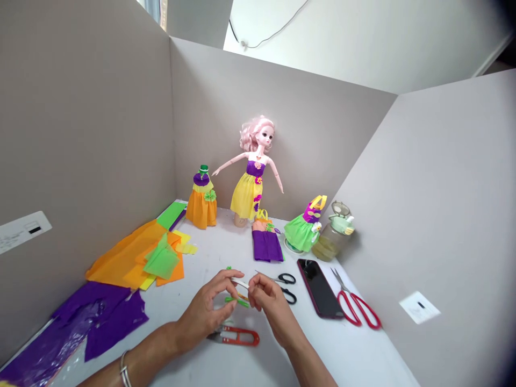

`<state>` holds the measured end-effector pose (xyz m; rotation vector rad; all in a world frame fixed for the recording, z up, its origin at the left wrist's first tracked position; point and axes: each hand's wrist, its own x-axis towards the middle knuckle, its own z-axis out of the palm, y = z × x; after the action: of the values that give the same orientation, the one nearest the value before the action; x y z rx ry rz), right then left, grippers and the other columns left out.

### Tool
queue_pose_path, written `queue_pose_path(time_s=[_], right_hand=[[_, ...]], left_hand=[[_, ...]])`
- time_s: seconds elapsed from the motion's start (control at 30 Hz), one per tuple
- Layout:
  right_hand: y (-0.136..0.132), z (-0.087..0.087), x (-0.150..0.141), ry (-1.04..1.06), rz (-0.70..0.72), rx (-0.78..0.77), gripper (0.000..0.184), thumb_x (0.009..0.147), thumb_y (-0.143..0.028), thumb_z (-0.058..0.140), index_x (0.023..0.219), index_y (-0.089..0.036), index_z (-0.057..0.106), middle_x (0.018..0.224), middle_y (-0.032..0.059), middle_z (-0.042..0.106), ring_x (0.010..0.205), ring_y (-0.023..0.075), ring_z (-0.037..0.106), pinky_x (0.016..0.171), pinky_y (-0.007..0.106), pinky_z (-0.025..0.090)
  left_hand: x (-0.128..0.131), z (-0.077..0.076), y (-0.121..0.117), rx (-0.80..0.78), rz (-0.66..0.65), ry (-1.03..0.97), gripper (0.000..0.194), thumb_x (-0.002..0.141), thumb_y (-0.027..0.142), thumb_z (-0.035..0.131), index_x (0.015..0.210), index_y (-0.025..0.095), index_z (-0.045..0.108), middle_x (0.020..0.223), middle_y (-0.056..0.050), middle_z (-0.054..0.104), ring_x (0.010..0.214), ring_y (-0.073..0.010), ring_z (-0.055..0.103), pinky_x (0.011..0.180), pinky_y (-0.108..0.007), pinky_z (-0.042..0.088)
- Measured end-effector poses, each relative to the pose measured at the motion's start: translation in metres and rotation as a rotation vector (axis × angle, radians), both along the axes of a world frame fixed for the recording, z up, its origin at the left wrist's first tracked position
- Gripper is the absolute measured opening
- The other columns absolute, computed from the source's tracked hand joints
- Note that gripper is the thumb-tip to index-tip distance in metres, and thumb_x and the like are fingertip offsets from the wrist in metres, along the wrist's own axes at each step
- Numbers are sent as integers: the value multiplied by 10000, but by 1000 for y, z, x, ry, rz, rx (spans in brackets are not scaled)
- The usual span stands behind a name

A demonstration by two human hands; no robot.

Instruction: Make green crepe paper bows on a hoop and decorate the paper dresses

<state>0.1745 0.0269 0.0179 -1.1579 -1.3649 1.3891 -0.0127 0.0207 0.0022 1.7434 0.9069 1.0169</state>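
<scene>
A thin white strip runs between my two hands above the table. My left hand touches its left end with curled fingers, its thumb held apart below. On the other side, my right hand pinches the strip between thumb and fingertips. Behind and under my fingers lies a small green piece, partly hidden. Thread snips with an orange-red handle rest just below my hands. Black-handled scissors lie beyond my right hand, partly covered by it.
Orange, green and yellow sheets and purple material cover the left side. At the back stand a dressed doll and small dresses. A phone, red scissors and a jar are on the right.
</scene>
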Motion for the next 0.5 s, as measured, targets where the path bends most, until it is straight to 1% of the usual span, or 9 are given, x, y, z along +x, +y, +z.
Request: queue_pose_path(time_s=[0.1,0.17,0.23,0.3,0.4,0.5], right_hand=[[0,1,0,14,-56,6,34,716,-207,528,712,-175,540,544,-52,480,523,100,378,540,235,275],[0,2,-1,15,-83,13,60,723,-231,557,705,-177,539,548,-52,480,538,104,383,557,239,286],[-1,3,-2,17,-98,9,120,742,-271,595,697,-179,531,554,-52,479,550,106,381,573,240,294],[-2,2,-3,20,-101,6,215,767,-336,631,676,-180,513,552,-54,468,551,103,365,576,240,289],[-2,-2,-3,30,-84,19,343,804,-451,635,649,-179,493,548,-52,452,545,99,334,567,239,278],[-2,-6,-4,76,-84,20,384,838,-500,595,651,-178,502,566,-41,451,550,104,351,564,238,292]], left_hand=[[2,-2,-1,-64,20,-100,135,842,337,588,798,209,588,1326,-82,522,1184,-273,507,1023,-369,359],[3,-2,-1,-110,39,-154,157,842,361,590,808,209,586,1298,-85,533,1212,-273,485,1036,-365,343],[3,-1,1,-141,70,-175,163,838,365,595,804,206,587,1266,-85,545,1233,-274,464,1056,-369,309],[3,-1,3,-171,96,-192,173,825,369,605,785,201,584,1234,-86,557,1221,-276,470,1051,-372,303],[2,-1,5,-237,102,-243,178,812,369,611,781,196,580,1203,-88,570,1214,-278,471,985,-353,355],[2,0,7,-281,130,-291,163,807,352,615,773,196,582,1190,-76,581,1204,-270,472,947,-331,365]])
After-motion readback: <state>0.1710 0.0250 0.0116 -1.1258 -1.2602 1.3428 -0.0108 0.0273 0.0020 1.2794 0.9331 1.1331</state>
